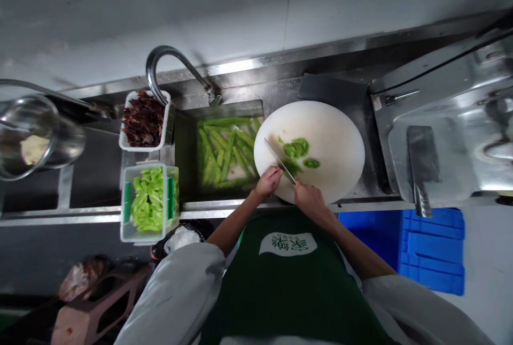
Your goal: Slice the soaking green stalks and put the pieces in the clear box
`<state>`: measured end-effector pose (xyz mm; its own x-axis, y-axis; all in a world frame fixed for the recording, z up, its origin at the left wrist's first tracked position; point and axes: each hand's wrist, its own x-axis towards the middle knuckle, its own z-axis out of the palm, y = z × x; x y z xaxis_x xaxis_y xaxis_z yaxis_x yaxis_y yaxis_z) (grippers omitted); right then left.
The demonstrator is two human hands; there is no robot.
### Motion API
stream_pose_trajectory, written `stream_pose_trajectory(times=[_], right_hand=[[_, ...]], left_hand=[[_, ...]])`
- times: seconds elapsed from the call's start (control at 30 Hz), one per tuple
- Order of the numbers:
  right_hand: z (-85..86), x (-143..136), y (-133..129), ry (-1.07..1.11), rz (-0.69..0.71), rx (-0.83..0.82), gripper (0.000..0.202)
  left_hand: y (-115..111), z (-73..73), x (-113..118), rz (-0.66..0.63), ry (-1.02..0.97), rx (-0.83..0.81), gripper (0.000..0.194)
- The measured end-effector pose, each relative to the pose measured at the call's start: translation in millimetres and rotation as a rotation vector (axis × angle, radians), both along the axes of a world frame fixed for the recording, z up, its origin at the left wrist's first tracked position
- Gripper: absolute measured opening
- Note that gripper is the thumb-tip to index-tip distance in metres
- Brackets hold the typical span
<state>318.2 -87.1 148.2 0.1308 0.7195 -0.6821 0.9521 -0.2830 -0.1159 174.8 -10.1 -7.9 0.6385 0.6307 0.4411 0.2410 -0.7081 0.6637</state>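
My right hand (309, 199) is wrapped round the handle of a kitchen knife (279, 160), whose blade slants up and left over a round white cutting board (336, 136). Just left of the blade, my left hand (269, 181) rests at the board's near edge with its fingers drawn together. What those fingers hold is hidden. Cut green vegetable slices (295, 148) form a small heap on the board, right of the blade, and a single slice (311, 163) lies apart from it. More green pieces (292, 167) lie right beside the blade.
Long green stalks (226, 150) lie in the water-filled sink, below a curved faucet (172, 52). To the left stand a box of green slices (147, 199) and a tub of dark red food (143, 120). A cleaver (420, 163) lies at right, above a blue crate (433, 248).
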Motion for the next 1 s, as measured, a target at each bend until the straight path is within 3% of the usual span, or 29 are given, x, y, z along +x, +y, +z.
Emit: stream_pose_trajectory(times=[0.13, 0.4, 0.67, 0.87, 1.0], right_hand=[[-9.7, -1, 10, 0.009, -0.003, 0.015, 0.037], [3.9, 5, -5, -0.002, 0.021, 0.053, 0.038], [-4.6, 3, 8, 0.027, 0.016, 0.005, 0.038], [4.3, 13, -4, 0.014, 0.044, 0.02, 0.04], [-2.2, 11, 0, 0.042, 0.016, 0.012, 0.038]], left_hand=[[0, -3.5, -3, -0.034, 0.031, -0.002, 0.027], [1, -4.7, -2, -0.037, 0.041, 0.022, 0.028], [0, -4.5, -2, -0.042, 0.058, -0.002, 0.029], [0, -5.5, -1, -0.036, 0.036, 0.042, 0.027], [1, -5.7, 0, -0.05, 0.036, 0.016, 0.026]])
